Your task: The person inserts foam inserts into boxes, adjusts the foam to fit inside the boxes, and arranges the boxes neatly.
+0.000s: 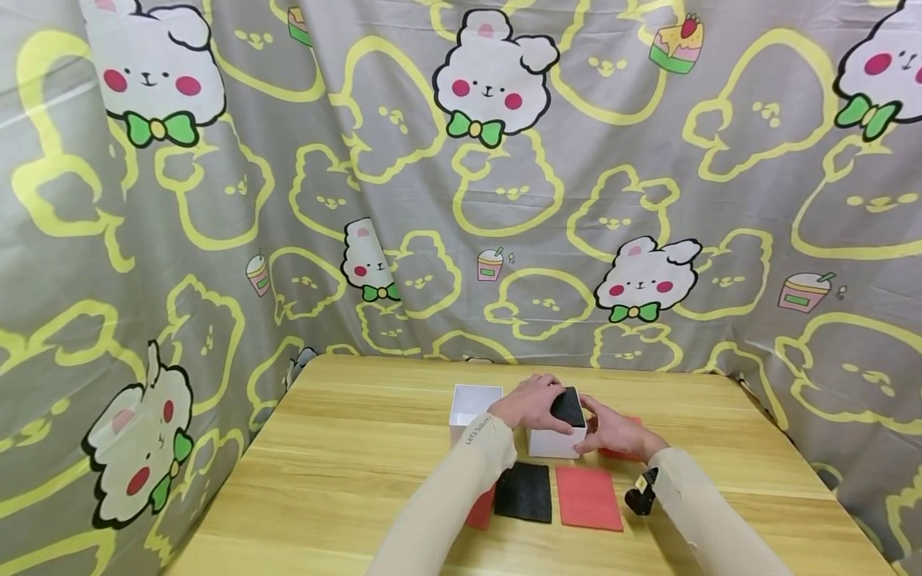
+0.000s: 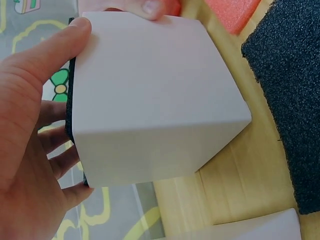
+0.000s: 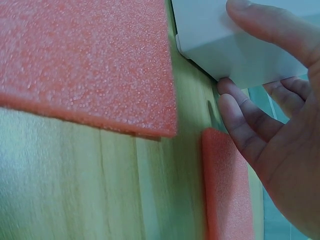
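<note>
A white box [image 1: 551, 444] stands on the table with a black foam sheet [image 1: 572, 406] lying across its top. My left hand [image 1: 531, 402] reaches over that top and grips the sheet. In the left wrist view, its thumb lies at the box's upper edge, and its other fingers are at the far side of the sheet's dark edge [image 2: 70, 112]. My right hand [image 1: 611, 430] holds the box from the right. The right wrist view has that thumb on one white face and the fingers around the lower side, some fingertips partly hidden behind the box.
A second white box [image 1: 475, 398], open at the top, stands left of the first. In front lie a black foam sheet [image 1: 524, 494] and a red foam sheet [image 1: 591, 500]. Another red sheet [image 1: 481, 512] is partly under my left forearm, and one more [image 1: 628, 454] lies behind my right hand.
</note>
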`<action>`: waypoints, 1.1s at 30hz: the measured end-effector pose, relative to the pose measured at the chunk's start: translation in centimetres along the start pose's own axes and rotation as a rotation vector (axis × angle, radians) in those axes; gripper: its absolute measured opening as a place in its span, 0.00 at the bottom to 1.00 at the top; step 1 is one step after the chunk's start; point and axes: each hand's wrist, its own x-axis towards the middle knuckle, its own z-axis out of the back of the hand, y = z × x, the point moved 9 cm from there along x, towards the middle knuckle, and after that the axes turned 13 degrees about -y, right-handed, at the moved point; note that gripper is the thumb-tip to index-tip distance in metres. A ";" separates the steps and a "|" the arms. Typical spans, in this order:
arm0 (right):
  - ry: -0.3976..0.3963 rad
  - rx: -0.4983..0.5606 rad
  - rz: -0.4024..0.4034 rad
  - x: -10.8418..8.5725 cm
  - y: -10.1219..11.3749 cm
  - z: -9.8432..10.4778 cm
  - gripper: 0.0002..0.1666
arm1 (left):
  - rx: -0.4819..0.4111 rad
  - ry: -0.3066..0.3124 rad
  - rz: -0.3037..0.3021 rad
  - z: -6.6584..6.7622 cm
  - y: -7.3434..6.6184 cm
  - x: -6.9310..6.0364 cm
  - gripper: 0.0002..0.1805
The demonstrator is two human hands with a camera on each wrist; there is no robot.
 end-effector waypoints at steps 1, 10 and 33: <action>0.000 -0.002 0.002 0.0 0.0 0.0 0.60 | 0.002 0.002 -0.001 0.0 0.0 0.0 0.41; 0.021 0.017 0.005 -0.3 0.0 -0.2 0.58 | 0.013 0.018 -0.016 -0.2 -0.2 -0.2 0.39; 0.011 -0.002 0.011 0.1 -0.1 -0.1 0.58 | 0.065 0.002 -0.061 -0.3 -0.8 0.3 0.32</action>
